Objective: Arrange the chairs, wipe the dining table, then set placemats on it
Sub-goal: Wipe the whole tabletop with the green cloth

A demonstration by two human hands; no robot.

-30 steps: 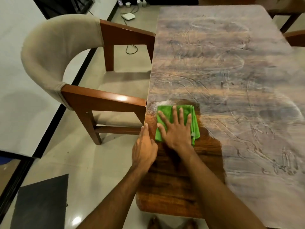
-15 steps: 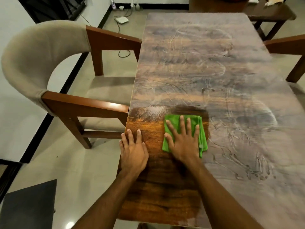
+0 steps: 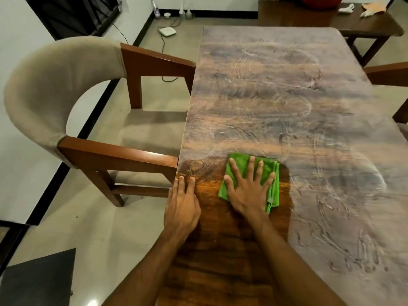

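Observation:
A long wooden dining table (image 3: 287,89) is coated in pale dust with swirl marks; a dark clean patch runs along its near left part. My right hand (image 3: 248,188) lies flat with spread fingers on a folded green cloth (image 3: 272,173), pressing it onto the tabletop at the border of the clean patch. My left hand (image 3: 182,203) rests palm down on the table's left edge, holding nothing. A wooden armchair with a curved beige back (image 3: 53,89) stands at the table's left side, its arms touching the edge.
Part of another chair (image 3: 388,74) shows at the right edge. A dark side table (image 3: 364,25) with gloves stands beyond the far end. A white device with a cable (image 3: 167,31) lies on the floor by the wall. A dark mat (image 3: 37,281) lies bottom left.
My right hand has slid the green cloth to the right, away from the left edge, widening the clean patch. My left hand turned from its side to lie flat on the table edge.

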